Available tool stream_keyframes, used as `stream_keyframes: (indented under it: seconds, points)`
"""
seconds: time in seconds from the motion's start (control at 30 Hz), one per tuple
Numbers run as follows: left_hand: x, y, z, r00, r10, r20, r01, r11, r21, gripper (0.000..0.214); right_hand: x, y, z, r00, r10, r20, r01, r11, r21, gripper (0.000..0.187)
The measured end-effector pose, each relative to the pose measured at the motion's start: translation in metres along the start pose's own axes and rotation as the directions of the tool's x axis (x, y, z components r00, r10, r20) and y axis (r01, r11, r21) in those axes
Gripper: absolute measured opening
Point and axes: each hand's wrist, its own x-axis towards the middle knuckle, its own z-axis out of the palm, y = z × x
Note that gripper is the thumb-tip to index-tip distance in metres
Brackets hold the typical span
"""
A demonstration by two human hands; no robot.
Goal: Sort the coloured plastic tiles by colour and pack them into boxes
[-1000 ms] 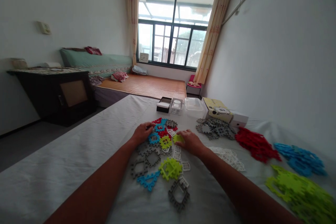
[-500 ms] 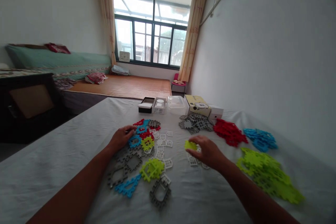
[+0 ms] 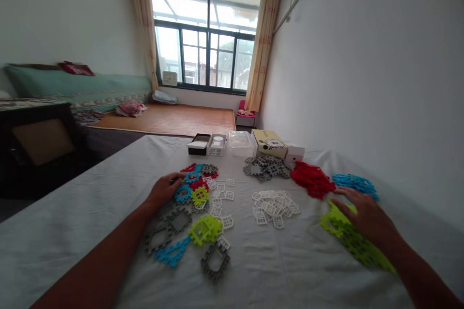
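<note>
My right hand (image 3: 366, 212) is over the pile of lime-green toothed building pieces (image 3: 348, 239), thumb and fingers apart, with nothing visible in it. Its fingertips are near the red pieces (image 3: 311, 179) and the blue pieces (image 3: 355, 185). My left hand (image 3: 165, 190) lies at the left edge of a mixed group, its fingers curled together by a blue piece (image 3: 192, 176); anything inside them is hidden. In that group are a small green window-like piece (image 3: 199, 196), grey square frames (image 3: 179, 221), a blue triangle (image 3: 173, 252) and a larger green piece (image 3: 205, 230).
White lattice window pieces (image 3: 275, 206) form a heap mid-table, with more scattered to the left. Grey pieces (image 3: 268, 168) lie behind them. Along the far edge stand a black box (image 3: 199, 145), a white box (image 3: 216, 145), a clear plastic tub (image 3: 240, 143) and a yellow box (image 3: 268, 142).
My right hand has moved right, from above the white heap to the green pile. The small green piece it held is no longer seen in it. My left hand stays beside the mixed group.
</note>
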Motion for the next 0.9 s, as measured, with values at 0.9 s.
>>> stream_keyframes:
  seconds: [0.9]
  points:
    - [-0.003, 0.0, 0.007, 0.999, 0.008, -0.043, -0.012, 0.996, -0.09, 0.031, 0.033, -0.305, 0.058, 0.846, -0.476, 0.24, 0.204, 0.706, 0.678, 0.029]
